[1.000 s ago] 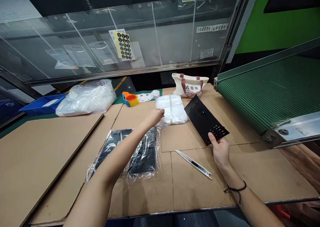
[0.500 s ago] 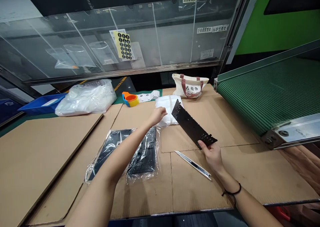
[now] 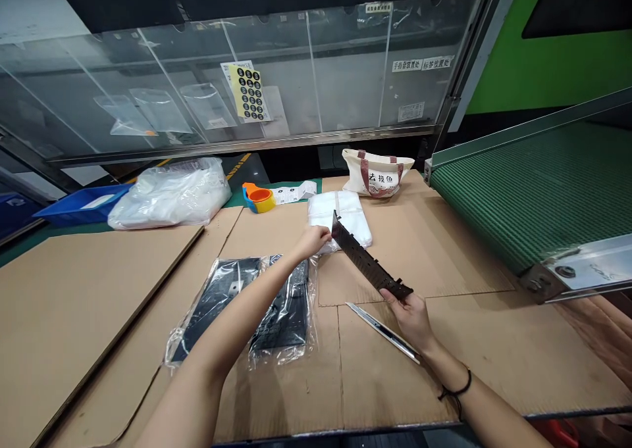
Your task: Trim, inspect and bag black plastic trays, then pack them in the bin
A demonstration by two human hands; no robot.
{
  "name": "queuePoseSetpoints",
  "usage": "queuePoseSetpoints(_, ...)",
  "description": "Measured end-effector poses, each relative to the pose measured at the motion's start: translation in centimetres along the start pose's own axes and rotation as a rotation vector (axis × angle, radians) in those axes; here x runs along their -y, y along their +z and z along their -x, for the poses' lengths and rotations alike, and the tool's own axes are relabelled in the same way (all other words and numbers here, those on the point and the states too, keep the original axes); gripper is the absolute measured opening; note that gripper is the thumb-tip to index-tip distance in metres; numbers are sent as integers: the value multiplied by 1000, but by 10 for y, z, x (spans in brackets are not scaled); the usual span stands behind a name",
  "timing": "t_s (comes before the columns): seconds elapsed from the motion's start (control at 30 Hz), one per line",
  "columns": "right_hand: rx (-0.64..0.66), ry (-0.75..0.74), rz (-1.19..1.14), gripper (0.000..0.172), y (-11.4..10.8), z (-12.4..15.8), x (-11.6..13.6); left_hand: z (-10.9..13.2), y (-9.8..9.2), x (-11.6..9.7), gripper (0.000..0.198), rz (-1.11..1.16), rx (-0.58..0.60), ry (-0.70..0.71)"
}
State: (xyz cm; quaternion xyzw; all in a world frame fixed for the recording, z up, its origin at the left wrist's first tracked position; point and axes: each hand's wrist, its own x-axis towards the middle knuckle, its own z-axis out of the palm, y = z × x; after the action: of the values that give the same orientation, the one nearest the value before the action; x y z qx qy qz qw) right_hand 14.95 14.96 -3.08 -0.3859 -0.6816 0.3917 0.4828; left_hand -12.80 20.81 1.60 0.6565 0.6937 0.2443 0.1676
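A long black perforated plastic panel (image 3: 368,258) is held tilted above the cardboard-covered bench. My right hand (image 3: 411,315) is closed on its near lower end, thumb on top. At the far upper end, my left hand (image 3: 316,239) has its curled fingers on the panel's edge. Below my right hand lies a utility knife (image 3: 384,333) on the cardboard. Partly behind my left forearm, black panels in clear plastic bags (image 3: 286,316) lie flat. A stack of white plastic bags (image 3: 345,208) sits just beyond my left hand.
A green conveyor belt (image 3: 538,172) slopes down at the right. At the back are a cloth tote bag (image 3: 378,174), an orange, yellow and blue tape-like ring (image 3: 259,199), a bulging clear bag (image 3: 170,195) and a blue tray (image 3: 74,208). Cardboard sheets (image 3: 99,303) cover the left.
The panel has turned so that its edge side faces me more. My left fingers, apart from it before, now touch its far end. My right hand has shifted slightly left and down.
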Motion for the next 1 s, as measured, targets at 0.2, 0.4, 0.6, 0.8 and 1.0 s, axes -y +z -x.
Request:
queuePoseSetpoints(0.2,59,-13,21,31,2,-1,-3,-7,-2,4,11,120,-14,-76)
queuePoseSetpoints(0.4,78,-14,35,33,2,0,-1,-3,-2,4,9,206,-154,-175)
queuePoseSetpoints(0.6,103,-3,55,31,3,-1,0,-1,4,-1,9,352,-253,-260)
queuePoseSetpoints(0.8,89,14,54,33,3,-1,-5,-5,-3,0,24,421,-404,-367)
queuePoseSetpoints(1.0,5,25,-29,33,1,1,-6,20,-8,-2,14,293,-364,-312)
